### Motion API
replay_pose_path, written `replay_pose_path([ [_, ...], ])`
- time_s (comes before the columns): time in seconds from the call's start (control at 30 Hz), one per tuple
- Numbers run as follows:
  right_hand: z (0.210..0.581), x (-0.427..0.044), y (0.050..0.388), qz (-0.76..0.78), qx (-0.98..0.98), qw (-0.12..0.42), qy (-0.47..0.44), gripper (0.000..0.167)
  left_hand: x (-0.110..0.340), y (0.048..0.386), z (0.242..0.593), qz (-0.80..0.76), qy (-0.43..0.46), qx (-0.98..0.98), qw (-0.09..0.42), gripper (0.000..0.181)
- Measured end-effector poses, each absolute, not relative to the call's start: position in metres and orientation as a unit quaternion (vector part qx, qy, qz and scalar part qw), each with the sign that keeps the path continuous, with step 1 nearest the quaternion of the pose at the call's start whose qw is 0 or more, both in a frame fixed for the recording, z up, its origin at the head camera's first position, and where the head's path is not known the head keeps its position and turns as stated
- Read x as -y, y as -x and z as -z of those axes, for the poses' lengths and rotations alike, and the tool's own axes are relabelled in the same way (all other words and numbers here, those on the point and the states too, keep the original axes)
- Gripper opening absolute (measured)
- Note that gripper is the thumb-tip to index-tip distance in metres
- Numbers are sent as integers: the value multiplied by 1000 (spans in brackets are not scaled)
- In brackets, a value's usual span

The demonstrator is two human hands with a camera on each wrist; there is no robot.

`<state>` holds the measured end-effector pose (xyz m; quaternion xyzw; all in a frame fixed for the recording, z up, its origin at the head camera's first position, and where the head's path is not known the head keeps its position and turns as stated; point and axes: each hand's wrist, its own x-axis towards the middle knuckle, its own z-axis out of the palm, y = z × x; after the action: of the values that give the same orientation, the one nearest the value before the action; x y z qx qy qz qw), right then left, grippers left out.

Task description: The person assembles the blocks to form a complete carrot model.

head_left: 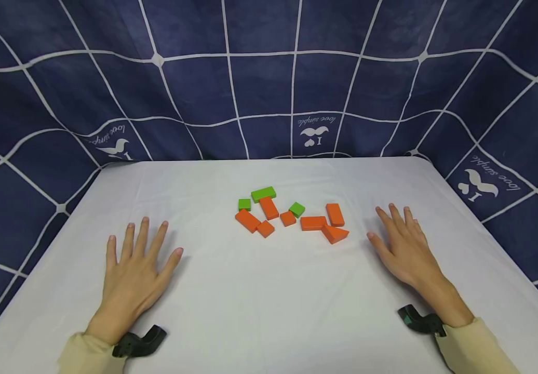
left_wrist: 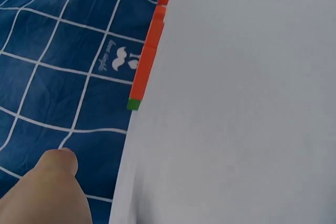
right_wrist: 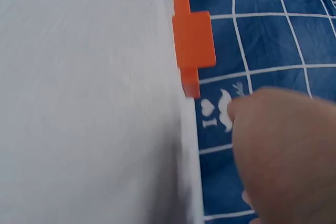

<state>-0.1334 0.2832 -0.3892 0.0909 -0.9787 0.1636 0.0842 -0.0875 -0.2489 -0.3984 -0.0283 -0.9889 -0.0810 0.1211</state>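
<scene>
My left hand (head_left: 133,278) lies palm down on the left of the white table, fingers spread and straight, holding nothing. On the right, my right hand (head_left: 406,254) has its fingers extended, also holding nothing, with the orange triangular block (head_left: 334,234) and an upright-looking orange block (head_left: 335,214) nearest to it. Between the hands is a loose group of blocks: a long green block (head_left: 263,194), a green cube (head_left: 244,204), another green cube (head_left: 297,209), and several orange ones, including a long block (head_left: 247,221) and a small cube (head_left: 266,229). Neither hand touches a block.
A white cloth covers the table (head_left: 259,301). Behind and beside it hangs a dark blue curtain (head_left: 259,88) with white grid lines. Each wrist wears a black strap mount, seen at the left wrist (head_left: 139,343) and the right wrist (head_left: 420,320).
</scene>
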Motion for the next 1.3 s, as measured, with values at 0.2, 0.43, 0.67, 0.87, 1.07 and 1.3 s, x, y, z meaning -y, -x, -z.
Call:
replay_pose_path([
  [0.2,395,-281,148,-159,978,90,-104,71,239,96,400,87,42,987,127,74],
  [0.43,401,-274,165,-167,976,74,-117,70,219,108,410,123,83,979,141,72],
  [0.67,411,-266,186,-240,950,81,-182,66,206,124,417,246,108,953,137,64],
  [0.87,415,-257,198,-290,932,72,-204,65,192,146,416,289,91,949,92,65],
  [1.07,417,-252,207,-292,935,42,-196,67,178,168,416,284,93,951,85,68],
  [1.3,413,-253,215,-271,945,28,-179,64,162,186,415,276,108,949,108,74],
])
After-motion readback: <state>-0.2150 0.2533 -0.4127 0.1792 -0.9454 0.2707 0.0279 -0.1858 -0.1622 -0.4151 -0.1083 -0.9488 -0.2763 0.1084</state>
